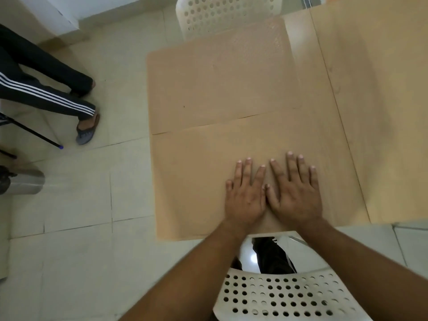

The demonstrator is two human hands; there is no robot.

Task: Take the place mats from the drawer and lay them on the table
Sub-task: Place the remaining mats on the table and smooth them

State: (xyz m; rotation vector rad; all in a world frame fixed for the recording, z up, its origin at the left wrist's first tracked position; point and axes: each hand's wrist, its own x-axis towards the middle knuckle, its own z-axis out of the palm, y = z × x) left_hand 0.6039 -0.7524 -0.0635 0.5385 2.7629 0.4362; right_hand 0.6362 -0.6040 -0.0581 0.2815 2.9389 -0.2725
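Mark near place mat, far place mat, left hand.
near place mat (196, 181): head view, bare left half.
far place mat (208, 84): head view, middle.
left hand (246, 197): head view, back of hand.

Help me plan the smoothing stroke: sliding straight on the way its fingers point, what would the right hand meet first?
Probably the edge of the far place mat, beyond the near place mat that the right hand presses.

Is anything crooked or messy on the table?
Only a little. The near place mat, under the flat left hand and right hand, does not quite line up with the far place mat: their left edges are slightly stepped. Nothing looks spilled or torn.
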